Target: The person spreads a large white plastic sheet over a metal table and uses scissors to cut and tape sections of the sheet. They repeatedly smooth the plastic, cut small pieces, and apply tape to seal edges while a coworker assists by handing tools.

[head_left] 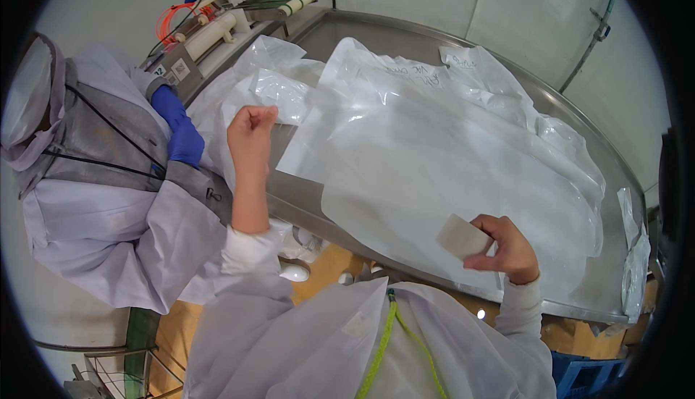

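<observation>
My right hand is closed around a pale, squarish block that looks like a wide roll of tape, above the near edge of a large white plastic sheet. The fingers of my left hand are pinched together, raised at the left beside a clear plastic bag. Whatever they may hold is too small to make out. The sheet looks like a big flat bag with handwriting along its far part, spread over a steel table.
On the left, a co-worker in a white coat and blue gloves stands close to my left arm. Behind them is a small machine with a belt. More crumpled clear bags lie along the table's far side. A blue crate sits at lower right.
</observation>
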